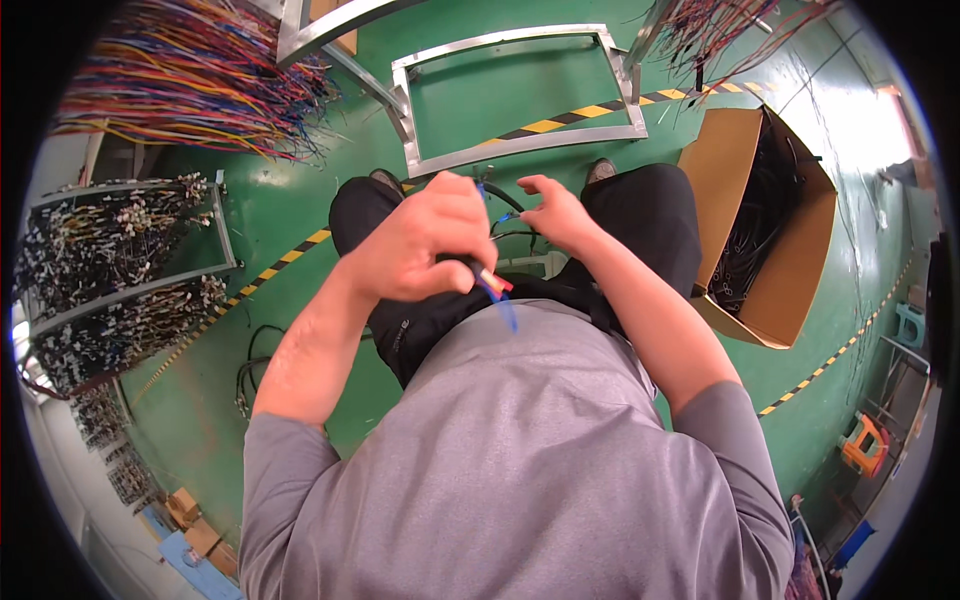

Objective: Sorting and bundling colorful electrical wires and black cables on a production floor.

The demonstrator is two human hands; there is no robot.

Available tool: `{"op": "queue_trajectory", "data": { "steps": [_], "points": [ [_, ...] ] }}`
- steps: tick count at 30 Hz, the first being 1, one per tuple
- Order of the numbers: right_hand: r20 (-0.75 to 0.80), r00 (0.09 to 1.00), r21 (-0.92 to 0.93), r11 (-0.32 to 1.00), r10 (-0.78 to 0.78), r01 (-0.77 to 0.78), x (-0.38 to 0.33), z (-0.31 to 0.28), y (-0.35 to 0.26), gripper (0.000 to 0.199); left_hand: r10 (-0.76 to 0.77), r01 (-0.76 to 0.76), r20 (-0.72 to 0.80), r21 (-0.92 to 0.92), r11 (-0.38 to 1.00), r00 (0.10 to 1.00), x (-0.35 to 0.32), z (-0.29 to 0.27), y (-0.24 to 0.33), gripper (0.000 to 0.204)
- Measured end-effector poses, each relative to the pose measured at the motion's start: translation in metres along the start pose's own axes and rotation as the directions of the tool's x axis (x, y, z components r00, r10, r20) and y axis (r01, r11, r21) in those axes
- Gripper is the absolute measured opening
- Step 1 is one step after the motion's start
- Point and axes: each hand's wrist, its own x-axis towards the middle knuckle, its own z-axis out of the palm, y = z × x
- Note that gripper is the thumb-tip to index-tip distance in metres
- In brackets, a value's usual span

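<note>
Fingers of the left hand [425, 245] are curled shut around a dark-handled tool [478, 272] with a red and blue tip. The right hand [555, 212] pinches the blue wire [487, 200] between thumb and forefinger, its other fingers loosely spread. Both hands work above the lap, close together but not touching. A dark wire loop [512, 238] hangs between the knees. Progress cannot be judged closely: one wire is in hand, and whether its end is finished is too small to tell. Farther out, a cardboard box [800, 250] of black cables stands to the right. Beyond the feet lies a metal frame [520, 150] on the green floor [290, 190], and bundles of coloured wires [190, 70] hang at upper left, apparently unprocessed.
</note>
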Motion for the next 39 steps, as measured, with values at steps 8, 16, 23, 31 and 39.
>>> {"op": "queue_trajectory", "data": {
  "steps": [8,16,23,31,39],
  "points": [
    [-0.006,0.997,-0.326,0.943,0.071,-0.069,0.065,0.047,0.033,0.040,0.122,-0.122,-0.047,0.006,0.993,0.991,-0.007,0.042,0.021,0.042],
    [-0.219,0.917,0.976,0.056,0.334,0.212,0.032,-0.133,-0.028,0.027,-0.011,-0.001,-0.230,-0.054,0.999,0.973,-0.030,0.058,-0.028,0.044],
    [-0.676,0.729,0.609,0.639,0.108,0.470,-0.040,-0.155,-0.085,0.013,-0.317,0.299,-0.377,-0.107,0.948,0.870,0.004,0.054,-0.052,0.030],
    [-0.542,0.586,-0.239,0.779,-0.602,0.579,-0.102,-0.057,-0.136,0.023,-0.666,0.618,0.180,-0.598,0.510,0.724,0.165,-0.001,0.004,0.039],
    [-0.101,0.418,-0.498,0.409,-0.903,0.765,-0.100,-0.031,-0.135,0.024,-0.569,0.582,0.281,-0.670,0.461,0.773,0.234,-0.001,-0.004,0.031]
  ]
}}
